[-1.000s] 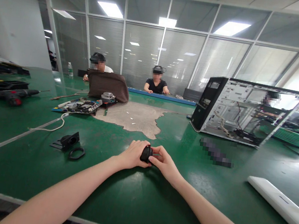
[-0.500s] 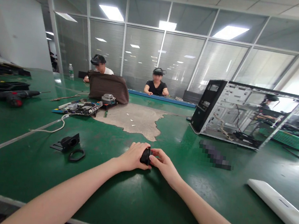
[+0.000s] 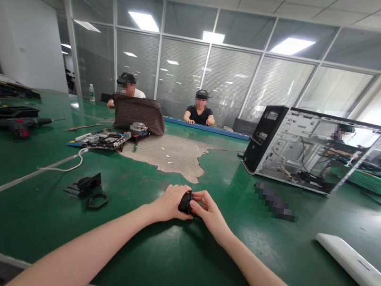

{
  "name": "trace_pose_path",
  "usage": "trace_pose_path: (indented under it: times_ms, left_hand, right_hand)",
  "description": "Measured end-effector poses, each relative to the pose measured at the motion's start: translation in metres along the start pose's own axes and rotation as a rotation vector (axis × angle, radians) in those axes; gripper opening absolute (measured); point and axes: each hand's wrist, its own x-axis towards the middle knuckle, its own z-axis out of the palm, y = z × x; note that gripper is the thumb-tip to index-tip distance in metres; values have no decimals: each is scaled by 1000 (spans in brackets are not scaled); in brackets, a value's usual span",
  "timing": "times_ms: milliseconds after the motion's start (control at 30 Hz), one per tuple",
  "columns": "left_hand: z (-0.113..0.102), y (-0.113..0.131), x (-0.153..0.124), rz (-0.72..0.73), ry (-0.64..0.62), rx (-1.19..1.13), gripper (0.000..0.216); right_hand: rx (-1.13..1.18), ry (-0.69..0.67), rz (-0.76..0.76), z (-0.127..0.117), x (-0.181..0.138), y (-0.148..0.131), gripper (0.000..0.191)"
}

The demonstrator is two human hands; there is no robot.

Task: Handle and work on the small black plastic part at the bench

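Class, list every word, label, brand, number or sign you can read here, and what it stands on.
No text can be read.
Computer case front: any markings too small.
Circuit board: any print too small.
Bottle: any label too small.
Held black part: none legible.

black held part (image 3: 185, 203), black ring (image 3: 97, 208), black bracket (image 3: 87, 185); deep green table (image 3: 144, 260) here, with a greyish-beige patch (image 3: 160, 155); brown panel (image 3: 139, 114), finely lined; computer case (image 3: 264, 140), black front, silvery inside; plain white slab (image 3: 358, 269), black drill (image 3: 17, 125) with red on it, paler green basket (image 3: 372, 182) over there
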Motion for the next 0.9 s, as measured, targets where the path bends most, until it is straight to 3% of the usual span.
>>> trace_pose_path:
  times_ms: [267, 400, 533, 733, 900]
  left_hand:
    - [-3, 2, 0, 2, -12, -9, 58]
    - [-2, 2, 0, 18, -19, -21, 61]
    - [-1, 1, 1, 22, -18, -23, 60]
    - [-1, 1, 1, 16, -9, -21, 58]
    - [-1, 1, 0, 5, -7, -14, 59]
  right_hand:
    - [54, -102, -11, 0, -7, -5, 29]
    - [47, -41, -13, 0, -5, -3, 19]
    - [5, -13, -1, -1, -1, 2, 24]
    - [35, -104, -12, -3, -6, -4, 26]
    - [113, -84, 5, -1, -7, -9, 21]
